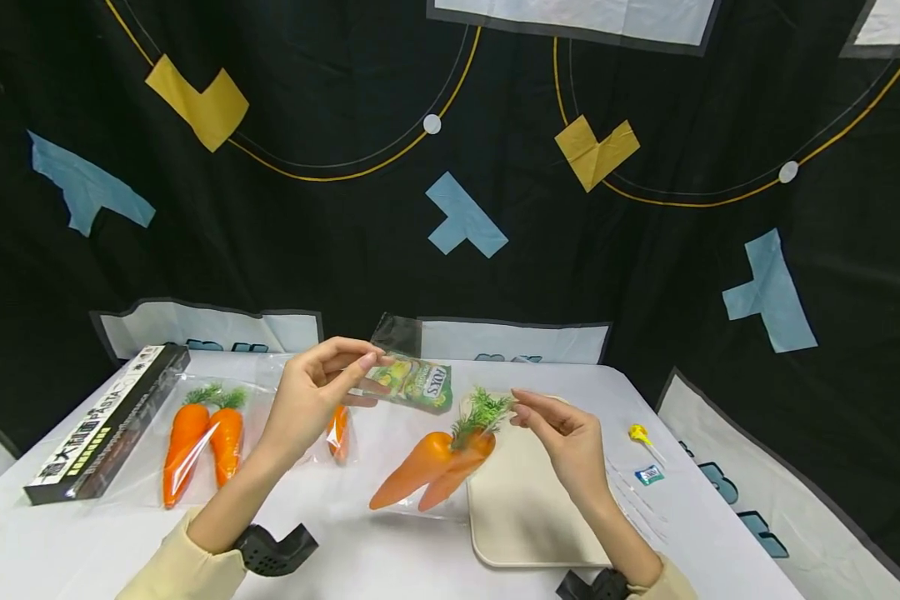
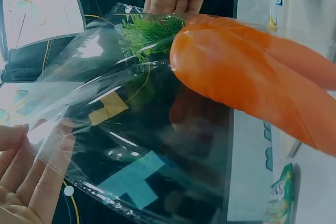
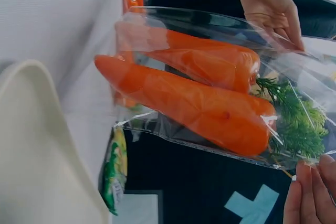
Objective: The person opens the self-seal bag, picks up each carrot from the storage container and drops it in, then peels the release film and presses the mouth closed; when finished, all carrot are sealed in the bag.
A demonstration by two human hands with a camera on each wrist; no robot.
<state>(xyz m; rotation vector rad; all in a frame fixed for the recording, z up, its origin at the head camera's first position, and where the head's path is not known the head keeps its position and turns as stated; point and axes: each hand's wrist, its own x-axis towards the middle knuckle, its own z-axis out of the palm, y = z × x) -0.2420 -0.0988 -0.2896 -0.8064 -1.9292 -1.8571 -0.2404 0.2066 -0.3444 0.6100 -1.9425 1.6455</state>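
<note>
While both hands are raised above the white table [image 1: 390, 550], they hold between them a clear plastic bag [image 2: 131, 145] containing two orange carrots [image 1: 431, 468] with green tops. The left hand [image 1: 311, 400] pinches the bag's open edge on the left, thumb and fingers curled onto the film; the right hand [image 1: 562, 437] pinches the opposite edge on the right, beside the green tops. The bag hangs just above the table's middle, its carrot tips pointing near-left, over the left edge of a cream cutting board [image 1: 525, 517]. Behind the bag, a green snack packet [image 1: 412, 383] lies on the table. To the left lie a second bag of carrots [image 1: 202, 437] and, further left, a black pasta box [image 1: 105, 425]. Well to the right lie a yellow lollipop [image 1: 639, 435] and a small wrapped sweet [image 1: 649, 474].
</note>
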